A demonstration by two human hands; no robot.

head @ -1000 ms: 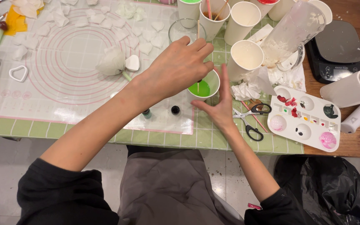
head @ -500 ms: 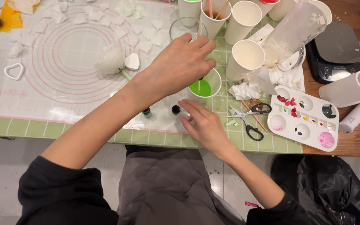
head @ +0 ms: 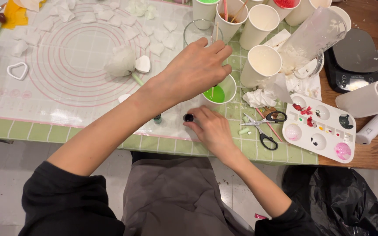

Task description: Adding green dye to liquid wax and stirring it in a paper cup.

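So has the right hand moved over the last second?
Yes. The right hand left the cup of green liquid and came down-left to the small dark bottle, away from the scissors.

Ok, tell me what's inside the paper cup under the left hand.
The paper cup holds bright green liquid, with a thin stick standing in it. The left hand hangs over its rim and hides the far side, so anything else inside cannot be seen.

The paper cup (head: 218,92) holds glossy green liquid. A smooth translucent silicone mat (head: 66,65) covers the bench (head: 375,148) of bare wood. The palette (head: 322,126) is glossy white plastic; the scissors (head: 265,126) have metal blades.
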